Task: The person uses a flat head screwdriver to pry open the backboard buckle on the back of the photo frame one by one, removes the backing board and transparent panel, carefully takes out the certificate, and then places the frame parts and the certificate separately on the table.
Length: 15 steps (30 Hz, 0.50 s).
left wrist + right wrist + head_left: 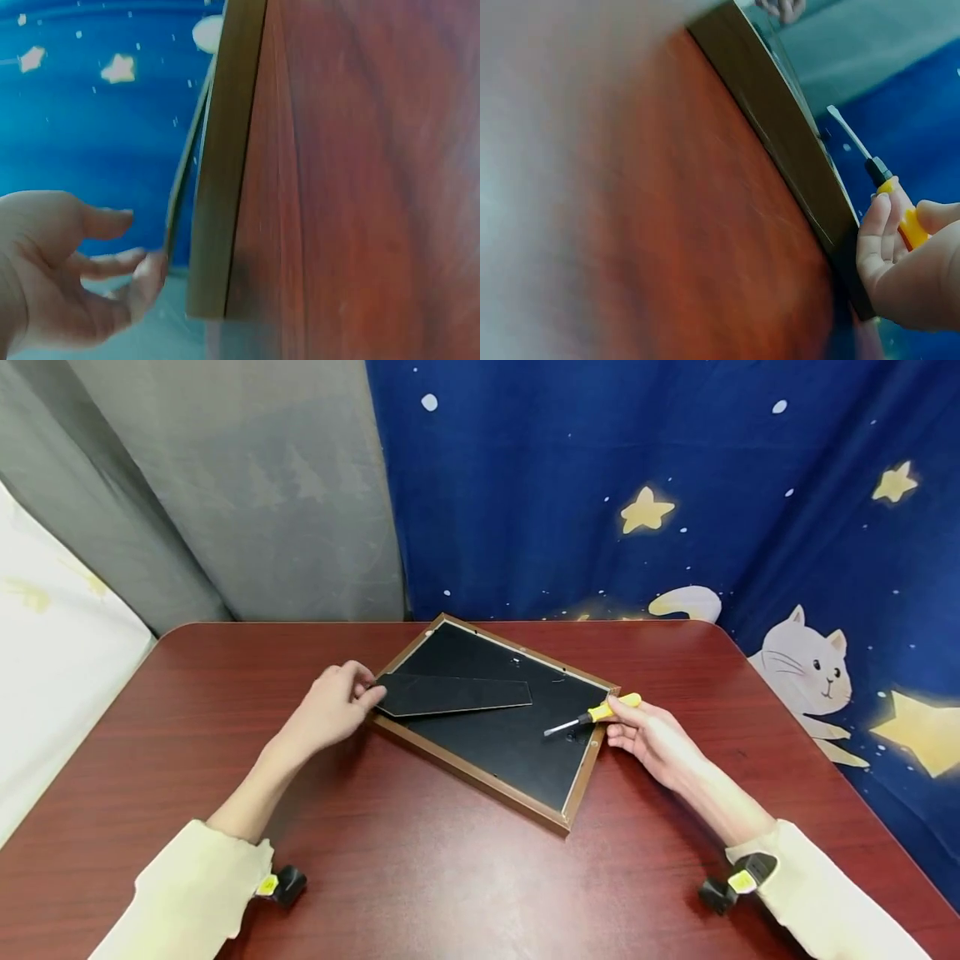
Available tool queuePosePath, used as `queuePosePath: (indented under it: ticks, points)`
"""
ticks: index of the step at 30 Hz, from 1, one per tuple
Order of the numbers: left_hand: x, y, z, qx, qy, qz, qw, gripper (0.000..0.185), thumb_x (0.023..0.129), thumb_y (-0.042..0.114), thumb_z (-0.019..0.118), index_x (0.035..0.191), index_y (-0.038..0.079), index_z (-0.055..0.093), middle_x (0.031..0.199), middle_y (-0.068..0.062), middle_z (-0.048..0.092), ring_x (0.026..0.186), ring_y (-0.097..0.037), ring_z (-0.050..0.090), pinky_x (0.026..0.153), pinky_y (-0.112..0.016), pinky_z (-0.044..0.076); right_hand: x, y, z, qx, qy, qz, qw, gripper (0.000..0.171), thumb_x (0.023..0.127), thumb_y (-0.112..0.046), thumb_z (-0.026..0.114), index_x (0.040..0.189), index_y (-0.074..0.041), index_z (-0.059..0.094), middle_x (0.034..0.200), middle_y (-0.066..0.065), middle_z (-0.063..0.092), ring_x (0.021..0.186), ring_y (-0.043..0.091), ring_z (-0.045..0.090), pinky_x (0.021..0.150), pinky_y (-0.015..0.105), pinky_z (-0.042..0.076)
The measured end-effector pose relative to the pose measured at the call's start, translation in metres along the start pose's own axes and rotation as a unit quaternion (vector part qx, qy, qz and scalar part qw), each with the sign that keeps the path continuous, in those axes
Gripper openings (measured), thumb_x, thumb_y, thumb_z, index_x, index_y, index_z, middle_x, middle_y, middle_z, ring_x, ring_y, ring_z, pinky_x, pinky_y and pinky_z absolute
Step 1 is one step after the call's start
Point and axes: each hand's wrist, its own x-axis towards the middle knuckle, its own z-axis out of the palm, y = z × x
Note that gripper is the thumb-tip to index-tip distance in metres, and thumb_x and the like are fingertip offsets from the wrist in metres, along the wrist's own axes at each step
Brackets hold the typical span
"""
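Observation:
A photo frame with a brown rim and black backing lies back side up, turned at an angle on the table. Across its backing slants a black easel stand, its left end raised off the frame. My left hand is at that raised end; in the left wrist view the fingertips meet the stand's edge and the thumb stands apart from it. At the frame's right corner my right hand holds a screwdriver by its yellow handle, metal tip pointing left over the backing.
The reddish-brown table has rounded far corners. Behind it hang a grey curtain and a blue curtain with stars and a cat. Small metal tabs dot the backing. Each wrist carries a black camera.

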Motion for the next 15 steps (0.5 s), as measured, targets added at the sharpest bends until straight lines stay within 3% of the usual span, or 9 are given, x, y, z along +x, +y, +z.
queuePosePath:
  ticks: [3, 5, 10, 15]
  points:
    - [0.008, -0.011, -0.006, 0.021, -0.017, -0.039, 0.9989, 0.043, 0.105, 0.026, 0.055, 0.125, -0.012, 0.051, 0.113, -0.027, 0.048, 0.104, -0.038, 0.048, 0.088, -0.052, 0.043, -0.009, 0.007, 0.008, -0.016, -0.009, 0.016, 1.000, 0.011, 0.107, -0.017, 0.054, 0.106, -0.011, 0.062, 0.088, 0.000, 0.069, 0.068, 0.008, 0.062, 0.069, 0.021, 0.055]
    - [0.014, -0.017, -0.007, 0.032, -0.038, -0.048, 0.9976, 0.043, 0.105, 0.027, 0.054, 0.124, -0.012, 0.052, 0.113, -0.027, 0.049, 0.102, -0.038, 0.050, 0.087, -0.052, 0.044, -0.012, 0.011, 0.013, -0.037, -0.012, 0.020, 0.999, 0.010, 0.107, -0.018, 0.054, 0.106, -0.011, 0.061, 0.087, -0.001, 0.067, 0.067, 0.007, 0.060, 0.068, 0.020, 0.054]
    - [0.025, -0.022, -0.007, 0.057, -0.057, -0.028, 0.9964, 0.032, 0.104, 0.027, 0.057, 0.104, -0.005, 0.061, 0.093, -0.016, 0.062, 0.084, -0.030, 0.057, 0.077, -0.045, 0.047, -0.014, 0.017, 0.019, -0.072, -0.009, -0.005, 0.997, 0.010, 0.106, -0.016, 0.056, 0.107, -0.008, 0.060, 0.087, -0.001, 0.063, 0.066, 0.008, 0.055, 0.068, 0.021, 0.051]
    - [0.024, -0.018, -0.007, 0.054, -0.086, -0.050, 0.9936, 0.031, 0.104, 0.028, 0.057, 0.098, -0.003, 0.057, 0.086, -0.013, 0.060, 0.076, -0.025, 0.059, 0.070, -0.039, 0.048, -0.010, 0.016, 0.017, -0.072, -0.004, -0.018, 0.997, 0.010, 0.106, -0.014, 0.054, 0.106, -0.008, 0.062, 0.087, -0.001, 0.063, 0.065, 0.008, 0.052, 0.067, 0.021, 0.048]
